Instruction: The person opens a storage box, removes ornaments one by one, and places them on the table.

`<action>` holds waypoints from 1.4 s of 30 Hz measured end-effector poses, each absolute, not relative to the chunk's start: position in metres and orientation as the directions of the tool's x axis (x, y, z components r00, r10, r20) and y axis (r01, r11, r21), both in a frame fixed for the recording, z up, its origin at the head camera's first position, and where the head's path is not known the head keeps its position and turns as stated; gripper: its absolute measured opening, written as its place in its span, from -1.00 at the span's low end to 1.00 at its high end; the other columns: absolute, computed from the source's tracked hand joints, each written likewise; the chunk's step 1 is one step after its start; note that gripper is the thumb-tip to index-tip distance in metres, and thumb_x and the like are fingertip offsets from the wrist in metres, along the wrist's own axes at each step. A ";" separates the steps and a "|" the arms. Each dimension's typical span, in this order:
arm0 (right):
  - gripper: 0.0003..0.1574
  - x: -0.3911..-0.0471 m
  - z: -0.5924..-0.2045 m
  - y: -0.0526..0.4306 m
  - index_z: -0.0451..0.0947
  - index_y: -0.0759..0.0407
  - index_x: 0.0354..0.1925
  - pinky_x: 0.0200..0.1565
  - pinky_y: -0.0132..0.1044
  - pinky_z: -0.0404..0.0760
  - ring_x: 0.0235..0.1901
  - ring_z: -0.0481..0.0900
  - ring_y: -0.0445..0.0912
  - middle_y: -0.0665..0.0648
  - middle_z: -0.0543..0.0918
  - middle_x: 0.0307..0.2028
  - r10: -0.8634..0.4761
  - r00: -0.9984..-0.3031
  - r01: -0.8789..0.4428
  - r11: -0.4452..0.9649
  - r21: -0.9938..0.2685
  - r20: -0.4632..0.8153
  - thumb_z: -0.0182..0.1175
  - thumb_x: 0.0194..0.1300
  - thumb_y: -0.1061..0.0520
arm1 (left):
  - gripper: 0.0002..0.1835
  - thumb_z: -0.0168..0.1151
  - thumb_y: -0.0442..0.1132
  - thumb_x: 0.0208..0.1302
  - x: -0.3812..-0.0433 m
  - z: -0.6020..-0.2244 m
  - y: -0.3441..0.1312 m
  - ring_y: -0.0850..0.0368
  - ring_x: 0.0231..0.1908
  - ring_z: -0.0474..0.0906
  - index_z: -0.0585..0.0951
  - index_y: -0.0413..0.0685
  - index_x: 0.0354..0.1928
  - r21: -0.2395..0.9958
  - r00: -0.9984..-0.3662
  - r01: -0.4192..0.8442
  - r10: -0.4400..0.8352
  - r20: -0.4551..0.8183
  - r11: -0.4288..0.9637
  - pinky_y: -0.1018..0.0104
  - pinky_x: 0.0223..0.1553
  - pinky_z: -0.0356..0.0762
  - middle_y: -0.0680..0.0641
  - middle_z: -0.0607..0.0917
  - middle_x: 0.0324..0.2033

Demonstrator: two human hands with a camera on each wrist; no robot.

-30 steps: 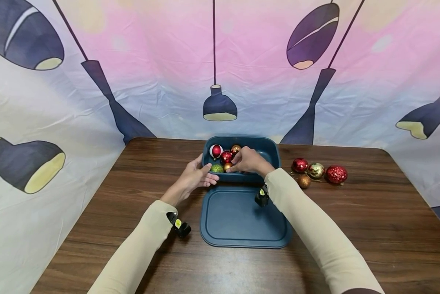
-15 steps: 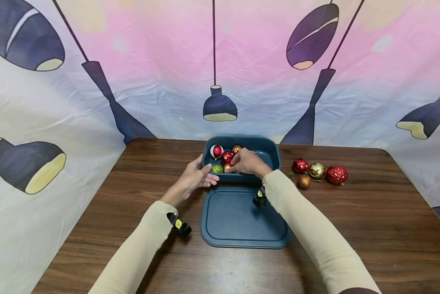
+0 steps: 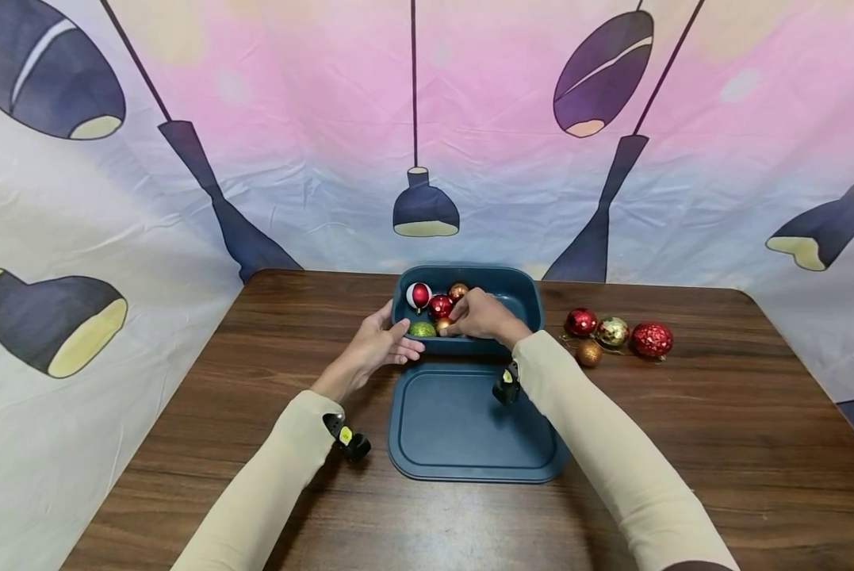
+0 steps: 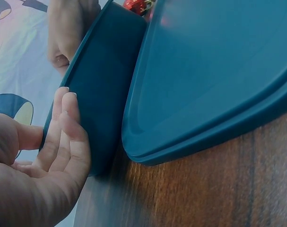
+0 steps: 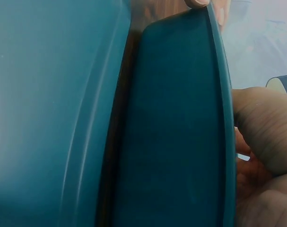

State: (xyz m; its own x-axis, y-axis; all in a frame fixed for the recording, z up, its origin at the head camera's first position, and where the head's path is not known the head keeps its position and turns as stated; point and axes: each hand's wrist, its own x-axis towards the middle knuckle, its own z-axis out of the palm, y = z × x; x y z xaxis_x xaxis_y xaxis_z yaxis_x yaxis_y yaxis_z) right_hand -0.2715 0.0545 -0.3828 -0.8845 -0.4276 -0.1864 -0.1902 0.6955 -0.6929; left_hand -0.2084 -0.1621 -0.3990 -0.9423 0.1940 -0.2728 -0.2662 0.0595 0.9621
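Note:
A deep blue-green storage box (image 3: 530, 305) stands at the back of the table. Inside it, at the left, lie a red-and-white Christmas bauble (image 3: 419, 296), a shiny red bauble (image 3: 441, 306), a copper bauble (image 3: 458, 292) and a green glittery bauble (image 3: 422, 328). My left hand (image 3: 373, 342) holds the box's front left corner, thumb over the rim and fingers along the outer wall. My right hand (image 3: 482, 314) reaches in over the front rim, its fingertips pinching a small gold bauble (image 3: 442, 325) beside the green one. In the right wrist view, the box wall hides those fingertips.
The matching flat lid (image 3: 478, 424) lies on the wooden table (image 3: 291, 317) just in front of the box. To the right sit a red bauble (image 3: 580, 322), a gold bauble (image 3: 613, 331), a small copper bauble (image 3: 588, 353) and a red glitter bauble (image 3: 652, 339). A printed cloth (image 3: 327, 198) hangs behind.

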 end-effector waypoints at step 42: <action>-0.51 -0.258 -0.311 0.173 0.61 0.37 0.11 -0.23 -0.19 0.74 -0.25 0.76 0.00 0.37 0.70 -0.02 -0.339 -0.929 -0.100 0.616 -0.781 -0.148 0.39 0.35 0.07 | -0.29 -0.05 -0.13 0.64 -0.209 -0.400 -0.162 0.12 -0.44 0.75 -0.11 0.19 0.65 0.962 -0.944 -0.264 0.185 -0.271 0.064 0.42 -0.40 0.62 -0.15 0.79 -0.39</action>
State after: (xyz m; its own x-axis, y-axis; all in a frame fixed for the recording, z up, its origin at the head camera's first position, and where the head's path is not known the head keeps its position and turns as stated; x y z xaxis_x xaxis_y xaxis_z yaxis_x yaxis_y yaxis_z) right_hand -0.2575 0.1729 -0.3108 -0.9292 -0.3385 -0.1485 -0.0997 0.6163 -0.7812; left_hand -0.2094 -0.1621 -0.4000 -0.9445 0.1854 -0.2713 -0.2638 0.0642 0.9624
